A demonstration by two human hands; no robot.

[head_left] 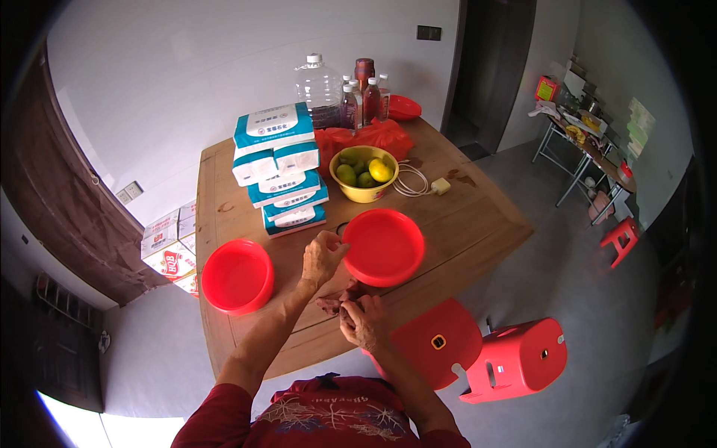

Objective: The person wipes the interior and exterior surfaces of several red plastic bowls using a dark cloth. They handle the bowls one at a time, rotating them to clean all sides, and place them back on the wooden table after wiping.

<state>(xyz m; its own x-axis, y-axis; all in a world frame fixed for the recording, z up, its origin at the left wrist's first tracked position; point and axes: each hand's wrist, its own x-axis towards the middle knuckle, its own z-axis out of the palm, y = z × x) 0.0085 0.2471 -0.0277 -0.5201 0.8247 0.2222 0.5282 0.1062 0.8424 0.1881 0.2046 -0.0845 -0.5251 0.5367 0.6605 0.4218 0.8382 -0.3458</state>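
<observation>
A red round basin [383,247] sits on the wooden table in front of me, and a second red basin [237,276] stands to the left. Beside the nearer basin's left rim is my left hand [322,259], its fingers drawn together; what they hold, if anything, is too small to make out. Lower down, near the table's front edge, my right hand [364,321] curls over a reddish-brown lump [346,308]. More reddish-brown pieces [327,305] lie next to its fingertips on the wood. Their kind cannot be told.
Stacked tissue packs [286,179] and a yellow bowl [364,194] of green and yellow fruit stand behind the basins. A white cable with its charger [440,186] lies right of the bowl. Bottles [371,101] line the back. Red stools [520,361] stand at the front right.
</observation>
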